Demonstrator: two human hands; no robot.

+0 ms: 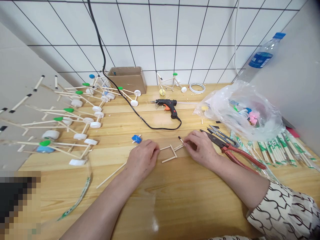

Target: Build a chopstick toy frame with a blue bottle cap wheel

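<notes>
Your L hand (pixel 142 160) sits low on the tabletop (pixel 175 206), fingers curled to the L end of the small stick frame (pixel 170 153); likely steadying it, but can't tell if that grip is actually holding. R hand (pixel 201 149) has a narrow grip, fingertips pinched at the black-tipped stick (pixel 180 139), which meets the frame's R end. Frame lies flat between both hands, so it's braced from each side. Long loose stick (pixel 111 175) lies just past L wrist, blue cap piece (pixel 136 139) just above L hand.

Red-handled pliers (pixel 240 153) & thread snips (pixel 221 135) sit by R hand, prob. for quick reach. Glue gun (pixel 168 107) rests on its side straight ahead, black cord (pixel 150 126) looping L. Stick-and-cap models (pixel 75 120) are massed L, away from your hands; bundled chopsticks (pixel 277 151) & a plastic bag of caps (pixel 240 111) are R.

Light wood surface, white tiled wall (pixel 170 36) behind, cardboard box (pixel 127 80) against it.
</notes>
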